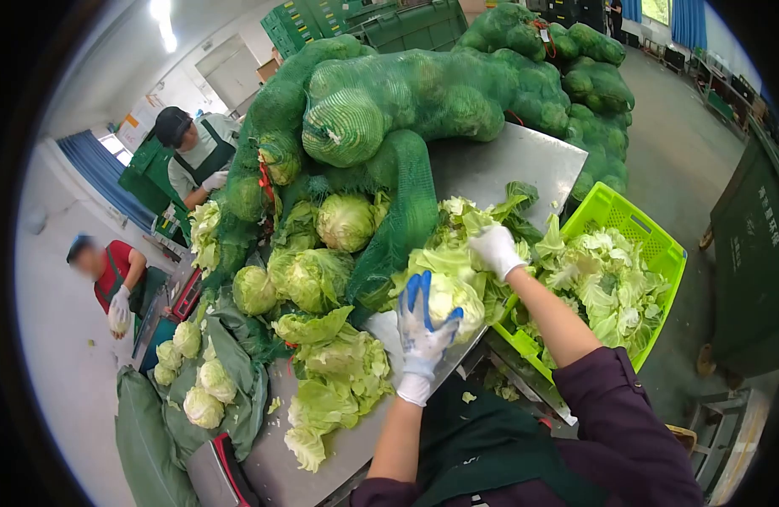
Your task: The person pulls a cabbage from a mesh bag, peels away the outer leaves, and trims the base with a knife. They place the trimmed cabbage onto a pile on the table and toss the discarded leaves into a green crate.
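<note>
A pale green cabbage (459, 297) is between my two hands at the metal table's near edge. My left hand (425, 331), in a white glove with blue fingers, is pressed against its side and steadies it. My right hand (497, 251), in a white glove, has its fingers closed on an outer cabbage leaf (467, 226) at the top. Loose leaves surround the head on the far side. Left of my left hand lies a pile of stripped leaves (339, 380). Several whole cabbages (313, 279) sit beyond it, by an opened green net bag (398, 228).
A lime-green crate (672, 262) full of leaves stands at the right. Filled net bags (406, 101) are stacked at the back. Trimmed cabbages (210, 393) lie on a green sack at left. Two co-workers (199, 152) stand at left. A dark green bin (753, 253) is far right.
</note>
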Tool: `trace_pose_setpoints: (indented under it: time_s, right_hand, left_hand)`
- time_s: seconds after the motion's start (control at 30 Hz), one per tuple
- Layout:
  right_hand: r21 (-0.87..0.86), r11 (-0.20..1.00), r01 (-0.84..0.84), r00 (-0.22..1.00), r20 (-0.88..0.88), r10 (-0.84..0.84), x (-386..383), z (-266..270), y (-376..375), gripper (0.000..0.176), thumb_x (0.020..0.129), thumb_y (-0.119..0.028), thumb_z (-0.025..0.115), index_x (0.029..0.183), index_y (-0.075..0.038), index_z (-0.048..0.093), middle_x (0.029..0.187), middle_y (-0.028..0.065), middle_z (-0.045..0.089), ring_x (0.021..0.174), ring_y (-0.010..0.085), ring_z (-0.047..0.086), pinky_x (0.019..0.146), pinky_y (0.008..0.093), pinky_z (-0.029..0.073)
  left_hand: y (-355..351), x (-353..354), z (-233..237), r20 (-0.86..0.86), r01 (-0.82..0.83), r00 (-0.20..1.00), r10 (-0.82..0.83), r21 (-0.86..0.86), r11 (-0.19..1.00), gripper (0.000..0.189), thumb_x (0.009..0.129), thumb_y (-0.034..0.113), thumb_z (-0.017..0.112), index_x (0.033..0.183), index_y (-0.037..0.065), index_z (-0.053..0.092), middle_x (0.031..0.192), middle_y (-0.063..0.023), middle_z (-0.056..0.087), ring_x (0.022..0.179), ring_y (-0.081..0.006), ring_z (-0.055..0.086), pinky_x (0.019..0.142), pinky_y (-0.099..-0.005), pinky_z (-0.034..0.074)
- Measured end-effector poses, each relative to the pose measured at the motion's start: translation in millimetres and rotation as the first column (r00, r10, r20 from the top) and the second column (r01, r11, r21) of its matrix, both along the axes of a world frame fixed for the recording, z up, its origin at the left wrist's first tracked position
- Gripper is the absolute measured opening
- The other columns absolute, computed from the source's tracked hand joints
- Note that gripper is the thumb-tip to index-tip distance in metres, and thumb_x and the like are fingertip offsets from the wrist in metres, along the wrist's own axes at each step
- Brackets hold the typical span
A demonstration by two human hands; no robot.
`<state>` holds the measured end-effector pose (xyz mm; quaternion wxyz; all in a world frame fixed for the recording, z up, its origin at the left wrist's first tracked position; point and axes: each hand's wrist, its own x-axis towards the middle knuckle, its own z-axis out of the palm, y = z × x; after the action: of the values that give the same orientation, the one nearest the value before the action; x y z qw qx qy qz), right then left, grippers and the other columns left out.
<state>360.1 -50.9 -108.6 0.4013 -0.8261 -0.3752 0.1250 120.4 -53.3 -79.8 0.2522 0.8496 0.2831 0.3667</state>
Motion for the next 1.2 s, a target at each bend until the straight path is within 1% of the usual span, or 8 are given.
trace_pose_setpoints:
  time_s: [0.13,0.2,0.23,0.3,0.57,0.9,1.07,1.2]
  right_hand:
    - [-0.168,0.979,-0.115,0.933,-0.357,0.049,11.9,58.5,-42.4,0.048,0.079,-0.027,0.071,0.115,0.003,0.062,0.091,0.0252,0.067,0.082,0.0270,0.069,0.070,0.0378,0.054]
    - [0.137,0.873,-0.468,0.831,-0.269,0.487,-10.3,66.3,-62.3,0.079,0.076,-0.034,0.076,0.137,0.002,0.041,0.113,0.0277,0.061,0.091,0.0318,0.067,0.078,0.0407,0.053]
    - [0.166,0.784,-0.598,0.799,0.051,0.599,-13.0,39.6,-58.8,0.097,0.072,-0.038,0.079,0.144,0.000,0.027,0.123,0.0273,0.056,0.095,0.0333,0.066,0.082,0.0401,0.051]
    - [-0.184,0.786,-0.590,0.800,-0.006,0.600,-51.4,73.2,-67.7,0.093,0.070,-0.051,0.075,0.139,-0.001,0.038,0.110,0.0279,0.062,0.098,0.0385,0.064,0.086,0.0398,0.050]
    - [-0.118,0.888,-0.444,0.893,0.015,0.449,-66.6,61.2,-36.5,0.065,0.073,-0.062,0.066,0.100,-0.003,0.068,0.082,0.0228,0.066,0.082,0.0384,0.064,0.076,0.0426,0.050]
    - [-0.128,0.986,0.105,0.981,0.178,-0.082,35.5,3.6,-43.3,0.059,0.076,-0.049,0.066,0.107,0.001,0.063,0.092,0.0234,0.067,0.084,0.0371,0.066,0.078,0.0416,0.052]
    - [-0.109,0.921,-0.375,0.926,0.011,0.378,-55.5,43.8,-38.0,0.099,0.069,-0.075,0.058,0.126,0.006,0.050,0.105,0.0268,0.065,0.101,0.0377,0.063,0.090,0.0378,0.048]
    - [-0.133,0.880,-0.456,0.889,-0.109,0.444,-72.1,27.0,-22.9,0.081,0.074,-0.070,0.059,0.101,0.006,0.065,0.088,0.0256,0.066,0.086,0.0388,0.065,0.079,0.0401,0.051]
  left_hand:
    - [2.3,-1.1,-3.0,0.000,0.009,1.000,-0.009,0.031,0.999,0.085,0.069,0.028,0.079,0.141,0.007,0.038,0.137,-0.0191,0.042,0.125,-0.0373,0.040,0.106,-0.0447,0.032]
    - [11.9,0.9,-12.8,0.051,0.016,0.999,-0.013,-0.049,0.999,0.090,0.067,0.025,0.081,0.142,0.007,0.035,0.139,-0.0180,0.042,0.126,-0.0363,0.040,0.106,-0.0444,0.033]
    - [12.1,3.8,-10.2,0.059,0.018,0.998,-0.015,-0.046,0.999,0.090,0.067,0.025,0.081,0.142,0.007,0.035,0.139,-0.0180,0.042,0.126,-0.0363,0.040,0.106,-0.0444,0.033]
    - [7.4,4.2,-3.1,0.022,0.037,0.999,-0.037,-0.001,0.999,0.086,0.068,0.030,0.078,0.141,0.009,0.038,0.137,-0.0191,0.043,0.123,-0.0381,0.041,0.104,-0.0460,0.033]
    - [9.7,1.7,-6.2,0.015,0.022,1.000,-0.022,0.009,1.000,0.084,0.070,0.033,0.078,0.139,0.006,0.040,0.137,-0.0193,0.044,0.124,-0.0384,0.041,0.105,-0.0457,0.033]
    - [13.7,-51.0,-26.5,0.239,0.147,0.967,-0.092,-0.224,0.963,0.071,0.072,0.021,0.079,0.133,0.001,0.047,0.142,-0.0187,0.038,0.132,-0.0314,0.037,0.109,-0.0388,0.031]
    - [17.9,-54.2,-5.9,0.107,0.171,0.983,-0.149,-0.240,0.956,0.072,0.072,0.016,0.078,0.135,0.001,0.045,0.142,-0.0189,0.038,0.129,-0.0312,0.039,0.109,-0.0382,0.031]
    - [11.6,-31.2,14.5,0.193,0.113,0.981,-0.015,-0.507,0.854,0.076,0.072,0.008,0.076,0.139,0.006,0.041,0.134,-0.0123,0.043,0.121,-0.0246,0.046,0.100,-0.0355,0.043]
